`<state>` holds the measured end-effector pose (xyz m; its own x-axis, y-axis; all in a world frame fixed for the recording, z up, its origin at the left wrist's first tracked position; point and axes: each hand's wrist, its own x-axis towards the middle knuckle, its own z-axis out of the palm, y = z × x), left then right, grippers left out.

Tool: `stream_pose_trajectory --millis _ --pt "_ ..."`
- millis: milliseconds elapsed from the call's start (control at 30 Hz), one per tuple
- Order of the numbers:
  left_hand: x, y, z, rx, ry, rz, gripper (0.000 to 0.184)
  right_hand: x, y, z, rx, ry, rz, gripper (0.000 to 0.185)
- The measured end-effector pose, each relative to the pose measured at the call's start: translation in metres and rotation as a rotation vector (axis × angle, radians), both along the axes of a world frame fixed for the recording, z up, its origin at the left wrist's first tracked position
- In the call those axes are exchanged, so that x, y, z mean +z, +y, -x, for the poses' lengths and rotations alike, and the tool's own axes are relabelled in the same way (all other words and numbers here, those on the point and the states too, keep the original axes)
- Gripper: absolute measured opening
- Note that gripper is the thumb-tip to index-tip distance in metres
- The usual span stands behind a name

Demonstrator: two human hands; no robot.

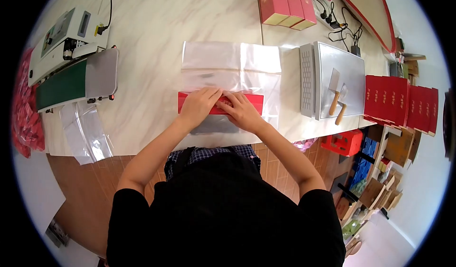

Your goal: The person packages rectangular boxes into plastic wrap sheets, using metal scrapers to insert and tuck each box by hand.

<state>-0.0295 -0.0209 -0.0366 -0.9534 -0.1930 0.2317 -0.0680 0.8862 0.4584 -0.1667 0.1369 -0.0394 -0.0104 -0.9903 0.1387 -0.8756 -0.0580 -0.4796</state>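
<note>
A slim red box (pixel 256 102) lies crosswise near the front edge of the table, on a sheet of clear plastic film (pixel 213 56). My left hand (pixel 200 106) is closed over the box left of its middle, fingers reaching across to the far edge. From the other side my right hand (pixel 243 113) is closed over it, its fingertips meeting those of the left. Gold marks show faintly between the hands. Part of the film sticks out on the near side of the box. My palms hide the middle of the box.
On the left stands a machine (pixel 61 43) with a green belt (pixel 64 86); a clear bag (pixel 85 131) hangs below. To the right, a metal box (pixel 327 58) carries two wooden-handled scrapers (pixel 335 96). Red boxes (pixel 286 3) stand at the back, with more red boxes (pixel 387 98) far right.
</note>
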Motion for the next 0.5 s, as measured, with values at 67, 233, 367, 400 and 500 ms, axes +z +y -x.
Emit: stream_pose_trajectory --millis 67,233,367,400,500 --pt "-0.006 0.004 -0.003 0.01 0.034 0.046 0.036 0.003 0.004 -0.006 -0.083 -0.022 0.049 0.057" --pt "-0.021 0.006 -0.01 0.045 0.15 0.096 0.036 0.009 0.014 -0.005 -0.17 -0.043 0.169 0.056" --pt "-0.021 0.009 -0.01 0.058 0.157 0.093 0.036 0.03 -0.015 0.026 -0.245 0.111 0.147 0.051" --pt "-0.02 0.009 -0.009 0.065 0.159 0.084 0.034 0.031 -0.022 0.035 -0.214 0.195 0.141 0.045" --pt "-0.014 0.008 -0.009 0.056 0.166 0.096 0.034 0.014 -0.014 0.063 -0.12 0.306 0.007 0.022"
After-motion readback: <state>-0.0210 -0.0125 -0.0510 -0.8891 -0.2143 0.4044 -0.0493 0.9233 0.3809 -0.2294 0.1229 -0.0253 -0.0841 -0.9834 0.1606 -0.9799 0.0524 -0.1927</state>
